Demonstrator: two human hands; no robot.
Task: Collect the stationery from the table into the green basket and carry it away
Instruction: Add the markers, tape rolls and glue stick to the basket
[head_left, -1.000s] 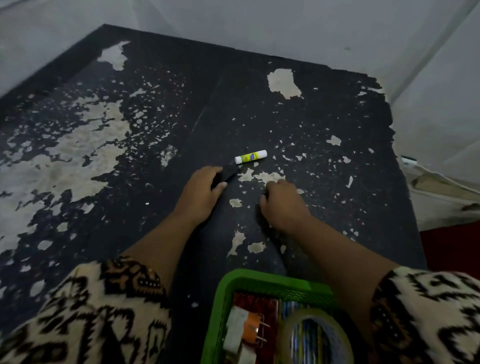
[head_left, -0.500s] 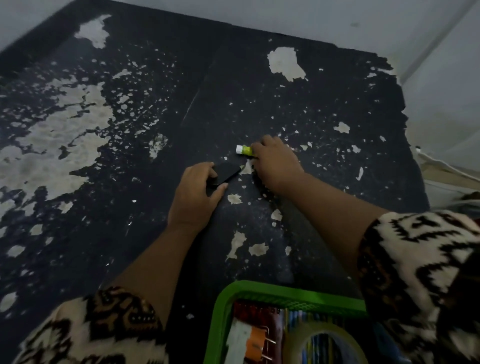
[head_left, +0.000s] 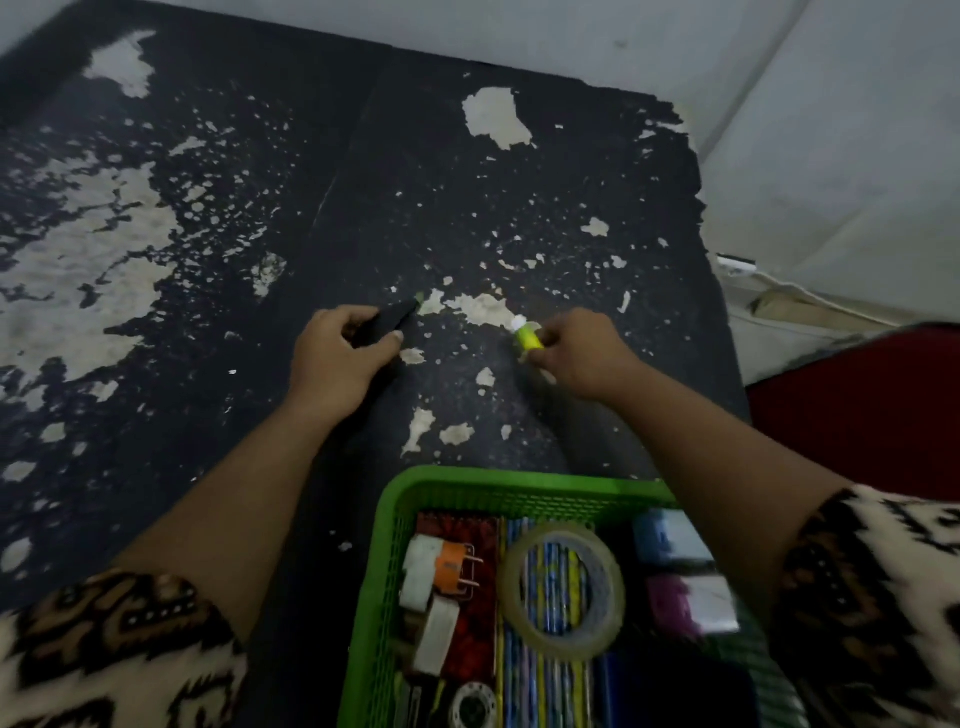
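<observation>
1. Pinches glue stick (head_left: 527, 338) in curled right hand (head_left: 576, 358), just beyond green basket (head_left: 519, 480), likely for dropping in.
2. Grips dark item (head_left: 389, 322) in curled left hand (head_left: 337, 358), beyond green basket too, low over worktop (head_left: 208, 260).

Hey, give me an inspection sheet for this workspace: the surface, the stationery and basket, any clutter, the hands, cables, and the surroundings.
Surface: black table, its coating flaked away in many pale patches.
Job's things: glue stick and a dark item in the hands; green basket at the near edge, already holding a tape roll, striped pencils and other pieces.
Clutter: nothing seen.
Grippers: left hand grips the dark item; right hand pinches the glue stick.
Cables: pale cord beyond the table's right edge; its ends are unclear.
Surroundings: pale wall behind, red area at right.
</observation>
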